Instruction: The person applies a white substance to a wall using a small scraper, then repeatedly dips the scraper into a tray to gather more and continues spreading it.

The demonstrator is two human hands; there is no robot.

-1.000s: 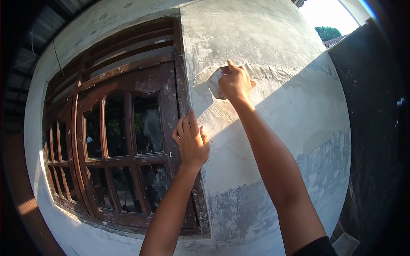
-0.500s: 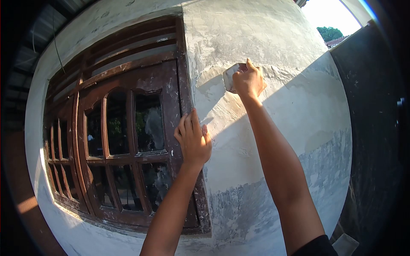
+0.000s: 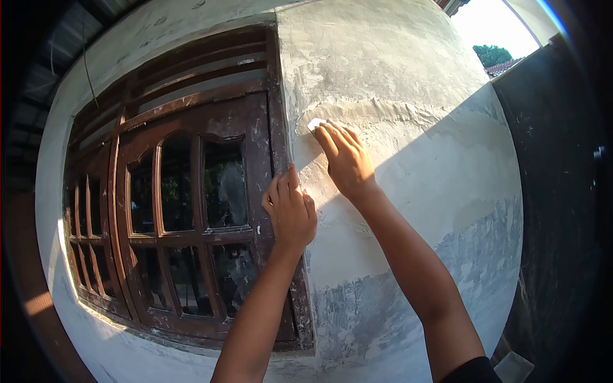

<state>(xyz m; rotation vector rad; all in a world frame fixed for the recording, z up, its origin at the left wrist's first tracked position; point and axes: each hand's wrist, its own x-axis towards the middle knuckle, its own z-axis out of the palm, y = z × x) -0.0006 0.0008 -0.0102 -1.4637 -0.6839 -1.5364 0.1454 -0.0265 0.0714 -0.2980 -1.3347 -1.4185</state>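
My right hand (image 3: 348, 159) is closed on a flat putty scraper (image 3: 315, 124) against the plastered wall (image 3: 408, 172). Only the scraper's pale corner shows past my fingers; the rest is hidden behind the hand. Around it the wall has a fresh, cream-coloured coat, with a rough ridge of filler (image 3: 402, 110) just above and to the right. My left hand (image 3: 290, 214) holds nothing. Its fingers are stretched out and lie over the edge of the brown wooden window frame (image 3: 276, 115), where the frame meets the wall.
Dusty glass panes (image 3: 223, 182) fill the wooden window at left. Lower on the wall is a grey, roughly coated band (image 3: 370, 313). A dark wall (image 3: 562, 185) stands along the right side. A pale container (image 3: 513, 368) sits at the bottom right. A thin wire (image 3: 86, 64) hangs at upper left.
My right hand has moved left and slightly down along the wall with the scraper, turning so its back now faces me. My left hand has stayed at the window frame.
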